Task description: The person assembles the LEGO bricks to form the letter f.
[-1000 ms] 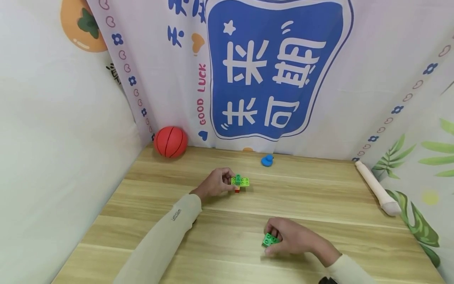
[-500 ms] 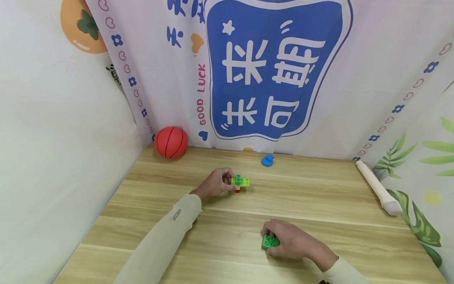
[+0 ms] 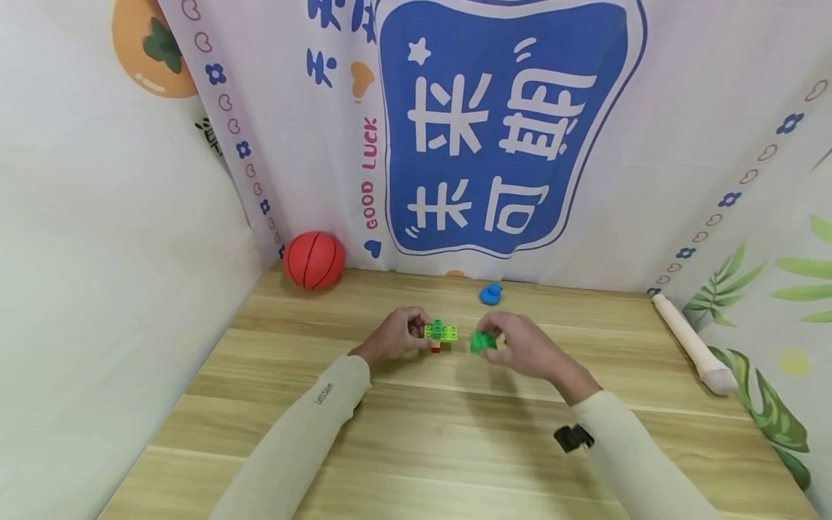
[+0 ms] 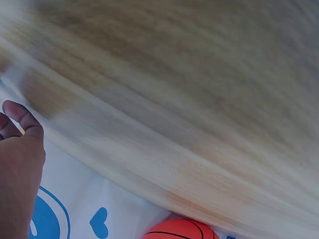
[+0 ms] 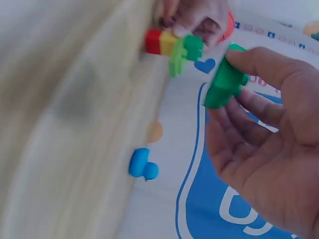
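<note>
A small stack of toy bricks [image 3: 439, 335] stands on the wooden table [image 3: 416, 448]: red and yellow below, light green plate and a green piece on top [image 5: 175, 48]. My left hand [image 3: 394, 336] grips its left side. My right hand [image 3: 520, 344] holds a green brick [image 3: 482, 342] between thumb and fingers, a little above the table and just right of the stack. The right wrist view shows this green brick [image 5: 224, 77] pinched close to the stack. In the left wrist view only part of my left hand [image 4: 17, 164] shows.
An orange ball [image 3: 313, 259] lies at the back left corner, also in the left wrist view [image 4: 179, 230]. A small blue duck [image 3: 490, 293] sits at the back by the printed curtain [image 3: 500, 130]. A cream recorder [image 3: 690, 344] lies along the right edge.
My right hand has lifted the green brick from the near table and carried it away from me, up to the right of the stack. The left hand has stayed on the stack.
</note>
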{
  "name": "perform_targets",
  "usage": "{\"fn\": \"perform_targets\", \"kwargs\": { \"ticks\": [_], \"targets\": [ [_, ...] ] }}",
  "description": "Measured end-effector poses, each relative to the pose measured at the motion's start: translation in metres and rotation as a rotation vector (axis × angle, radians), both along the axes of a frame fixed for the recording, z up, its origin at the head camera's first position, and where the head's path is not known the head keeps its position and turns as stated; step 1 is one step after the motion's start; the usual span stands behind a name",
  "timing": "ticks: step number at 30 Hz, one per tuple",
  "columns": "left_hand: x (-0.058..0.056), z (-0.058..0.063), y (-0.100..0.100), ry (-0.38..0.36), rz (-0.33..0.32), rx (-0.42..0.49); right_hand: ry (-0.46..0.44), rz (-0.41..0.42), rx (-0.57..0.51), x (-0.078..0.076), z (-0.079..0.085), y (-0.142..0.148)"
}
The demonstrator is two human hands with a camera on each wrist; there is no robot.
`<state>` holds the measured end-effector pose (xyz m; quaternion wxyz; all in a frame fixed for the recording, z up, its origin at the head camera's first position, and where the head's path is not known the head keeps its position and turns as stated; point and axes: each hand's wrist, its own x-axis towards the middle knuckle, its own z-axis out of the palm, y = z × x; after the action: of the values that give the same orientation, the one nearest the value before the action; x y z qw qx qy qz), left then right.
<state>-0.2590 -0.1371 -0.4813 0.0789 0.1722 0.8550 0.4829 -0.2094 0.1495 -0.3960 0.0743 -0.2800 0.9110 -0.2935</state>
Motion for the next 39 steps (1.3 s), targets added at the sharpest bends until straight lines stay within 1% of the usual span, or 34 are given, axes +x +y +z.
{"fn": "perform_targets", "kwargs": {
  "ticks": [3, 6, 9, 12, 17, 21, 31, 39],
  "targets": [
    [-0.001, -0.001, -0.001, 0.009, -0.001, 0.006, 0.077, -0.020, -0.053, -0.017, 0.006, -0.015],
    [-0.002, -0.003, -0.002, 0.018, -0.011, 0.015, 0.130, -0.012, -0.089, -0.028, 0.004, -0.030],
    [-0.002, -0.003, -0.003, 0.024, -0.021, 0.023, 0.124, 0.002, -0.113, -0.036, -0.002, -0.043],
    [-0.002, -0.004, -0.001, 0.032, -0.031, 0.029, 0.097, 0.002, -0.127, -0.041, -0.010, -0.051],
    [-0.002, -0.005, -0.001, 0.043, -0.036, 0.021, 0.086, -0.013, -0.138, -0.045, -0.020, -0.056],
    [-0.002, -0.005, -0.002, 0.039, -0.026, 0.012, 0.083, -0.016, -0.134, -0.047, -0.024, -0.059],
    [-0.002, -0.004, -0.001, 0.039, -0.023, 0.007, 0.048, -0.049, -0.139, -0.049, -0.028, -0.063],
    [-0.002, -0.004, -0.001, 0.033, -0.023, 0.020, 0.029, -0.062, -0.139, -0.048, -0.026, -0.064]
  ]
}}
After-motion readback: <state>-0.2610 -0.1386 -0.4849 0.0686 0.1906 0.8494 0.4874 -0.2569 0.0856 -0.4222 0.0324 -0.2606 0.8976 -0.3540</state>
